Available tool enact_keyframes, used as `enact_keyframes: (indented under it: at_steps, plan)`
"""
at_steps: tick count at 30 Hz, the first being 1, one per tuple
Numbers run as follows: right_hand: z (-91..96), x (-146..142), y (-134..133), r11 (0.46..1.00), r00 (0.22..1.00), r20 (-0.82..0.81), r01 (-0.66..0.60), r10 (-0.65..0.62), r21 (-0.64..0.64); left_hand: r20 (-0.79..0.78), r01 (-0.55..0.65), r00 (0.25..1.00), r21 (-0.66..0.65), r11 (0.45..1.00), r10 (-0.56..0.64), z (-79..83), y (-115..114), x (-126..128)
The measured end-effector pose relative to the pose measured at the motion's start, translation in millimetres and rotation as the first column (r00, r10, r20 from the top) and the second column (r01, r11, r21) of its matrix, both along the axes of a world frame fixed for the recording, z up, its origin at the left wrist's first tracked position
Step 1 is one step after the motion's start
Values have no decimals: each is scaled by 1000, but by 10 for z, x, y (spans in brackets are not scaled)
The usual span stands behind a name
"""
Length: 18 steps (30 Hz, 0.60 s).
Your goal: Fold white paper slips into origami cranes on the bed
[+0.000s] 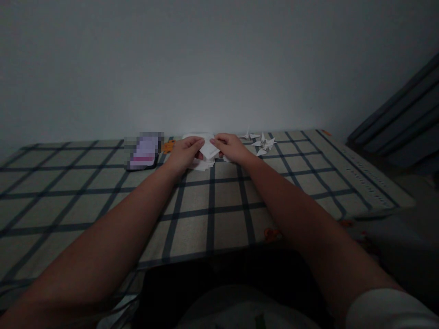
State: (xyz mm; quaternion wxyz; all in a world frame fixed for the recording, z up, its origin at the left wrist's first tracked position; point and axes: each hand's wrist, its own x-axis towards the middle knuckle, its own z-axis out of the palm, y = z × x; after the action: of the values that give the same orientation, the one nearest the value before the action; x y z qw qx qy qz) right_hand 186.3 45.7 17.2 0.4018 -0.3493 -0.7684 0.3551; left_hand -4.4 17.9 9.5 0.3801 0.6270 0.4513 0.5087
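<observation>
Between my two hands is a folded piece of white paper (209, 150), its lower corner pointing toward me. My left hand (188, 153) pinches its left edge between thumb and fingers. On the opposite edge, my right hand (230, 147) grips the paper the same way, thumb on top. Under and behind it lies a stack of white paper sheets (200, 165), partly hidden by my hands. Several folded white paper cranes (265, 144) sit just right of my right hand.
A phone (144, 151) with a blurred screen stands tilted left of my hands. The checked tablecloth (226, 196) covers the table up to the pale wall (219, 68). Dark curtain folds (401, 119) hang at the right. The table's near edge lies by my lap.
</observation>
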Motion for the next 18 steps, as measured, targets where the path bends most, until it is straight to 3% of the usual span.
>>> enact_keyframes:
  at_steps: [4, 10, 18]
  plan:
    - [23, -8, -18, 999, 999, 30, 20, -19, -46, 4, 18, 1000, -3, 1000, -18, -15, 7, 12]
    - [88, 8, -61, 996, 988, 132, 76, -82, 45, -8, 12, 1000, 55, 998, -12, 2, 28, 12]
    - [67, -5, -69, 996, 992, 98, 80, -83, 35, 47, 16, 999, 37, 999, -18, 50, -27, 28]
